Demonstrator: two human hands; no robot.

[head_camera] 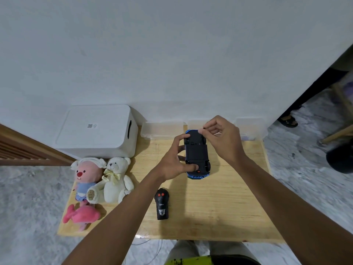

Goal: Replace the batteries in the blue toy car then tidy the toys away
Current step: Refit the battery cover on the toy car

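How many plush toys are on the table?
3, all at the table's left end: a pink plush with a red nose in front of the white box, a white teddy bear beside it, a pink fish-shaped plush at the near edge. The box may hide more.

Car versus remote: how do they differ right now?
The car is held belly up, the left hand gripping it and the right hand pinching its far end; the remote lies untouched on the table. The car is wider, with blue edges; the remote is narrower, with two red buttons. Both show mostly black.
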